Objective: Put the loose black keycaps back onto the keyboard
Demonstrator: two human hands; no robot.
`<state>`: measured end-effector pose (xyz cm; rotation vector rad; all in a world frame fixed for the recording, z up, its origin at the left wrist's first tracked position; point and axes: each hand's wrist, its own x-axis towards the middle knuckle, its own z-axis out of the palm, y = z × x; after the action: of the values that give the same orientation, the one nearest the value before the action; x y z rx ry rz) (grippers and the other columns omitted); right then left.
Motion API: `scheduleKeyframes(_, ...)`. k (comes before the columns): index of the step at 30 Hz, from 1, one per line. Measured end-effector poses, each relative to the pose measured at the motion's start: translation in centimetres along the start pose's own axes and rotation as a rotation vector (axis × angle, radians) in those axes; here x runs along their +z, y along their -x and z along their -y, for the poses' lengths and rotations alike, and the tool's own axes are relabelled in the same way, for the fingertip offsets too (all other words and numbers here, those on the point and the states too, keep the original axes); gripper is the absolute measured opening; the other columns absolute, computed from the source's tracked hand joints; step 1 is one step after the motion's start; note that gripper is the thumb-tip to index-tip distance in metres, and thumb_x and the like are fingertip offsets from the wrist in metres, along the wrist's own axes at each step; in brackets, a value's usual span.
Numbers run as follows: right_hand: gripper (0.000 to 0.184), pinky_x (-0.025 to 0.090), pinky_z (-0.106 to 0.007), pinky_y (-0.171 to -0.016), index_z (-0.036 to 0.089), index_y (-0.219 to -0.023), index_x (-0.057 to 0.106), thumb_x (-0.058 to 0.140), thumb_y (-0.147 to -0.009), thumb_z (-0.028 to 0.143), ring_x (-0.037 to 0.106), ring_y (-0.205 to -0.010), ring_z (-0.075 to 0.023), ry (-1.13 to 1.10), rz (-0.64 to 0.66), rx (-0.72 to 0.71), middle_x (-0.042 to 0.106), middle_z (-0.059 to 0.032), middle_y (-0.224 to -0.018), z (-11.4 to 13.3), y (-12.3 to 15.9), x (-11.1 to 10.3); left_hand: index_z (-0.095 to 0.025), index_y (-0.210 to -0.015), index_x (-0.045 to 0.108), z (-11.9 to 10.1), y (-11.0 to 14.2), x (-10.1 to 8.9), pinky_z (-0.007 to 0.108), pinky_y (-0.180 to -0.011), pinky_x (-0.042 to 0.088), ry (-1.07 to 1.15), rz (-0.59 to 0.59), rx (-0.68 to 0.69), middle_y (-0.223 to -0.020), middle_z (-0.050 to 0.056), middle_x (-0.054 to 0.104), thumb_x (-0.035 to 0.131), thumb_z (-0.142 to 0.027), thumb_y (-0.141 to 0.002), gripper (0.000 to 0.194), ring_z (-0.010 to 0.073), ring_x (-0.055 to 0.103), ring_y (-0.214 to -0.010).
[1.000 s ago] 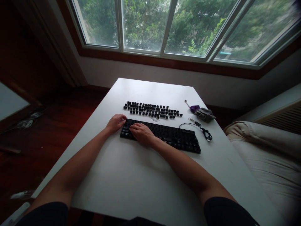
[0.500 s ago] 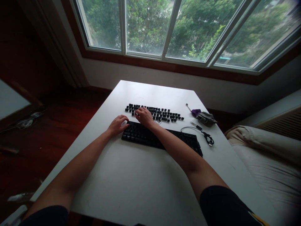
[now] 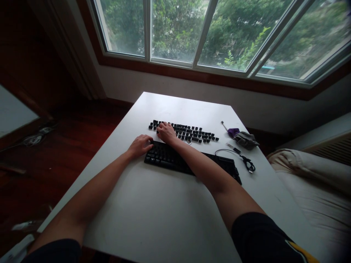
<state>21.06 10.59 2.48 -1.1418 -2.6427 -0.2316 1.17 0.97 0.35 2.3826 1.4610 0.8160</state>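
Observation:
A black keyboard lies on the white table, its middle crossed by my right forearm. At its far left corner is my left hand, fingers bent and thumb against the edge, gripping the keyboard. Behind the keyboard, several loose black keycaps are laid out in rows. My right hand reaches over the left part of these rows with curled fingers pinched at a keycap. The hand hides some keycaps, and its fingertips are small in view.
On the table's right lie a coiled black cable, a small tool with wire prongs, a purple and grey cloth and a thin brush-like stick. A beige padded seat adjoins the table's right side; a window stands beyond.
My left thumb has closed in toward the keyboard's corner. My right hand has shifted slightly among the left keycaps. The whole view has moved a little to the left.

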Motion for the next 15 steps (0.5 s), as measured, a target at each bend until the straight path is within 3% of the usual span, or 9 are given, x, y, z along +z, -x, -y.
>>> scheduleKeyframes(7, 0.02, 0.041, -0.037, -0.093, 0.016, -0.106, 0.069, 0.064, -0.087, 0.02, 0.055, -0.104, -0.0256, -0.192, -0.034, 0.022, 0.067, -0.0109, -0.106, 0.5, 1.4, -1.0, -0.025, -0.112, 0.065, 0.1, 0.0, 0.0, 0.043, -0.093, 0.047, -0.001, 0.007, -0.002, -0.107, 0.005, 0.068, 0.061, -0.034, -0.09, 0.024, 0.0263, 0.059, -0.102)
scheduleKeyframes(15, 0.014, 0.039, -0.025, -0.071, 0.02, -0.098, 0.065, 0.065, -0.084, 0.019, 0.059, -0.077, -0.0152, -0.547, -0.067, 0.049, 0.068, -0.0008, -0.088, 2.9, 7.2, -4.6, -0.025, -0.112, 0.065, 0.3, 0.1, 0.2, 0.043, -0.094, 0.046, 0.0, 0.01, -0.019, -0.108, 0.005, 0.067, 0.061, -0.036, -0.089, 0.026, 0.0266, 0.059, -0.104)
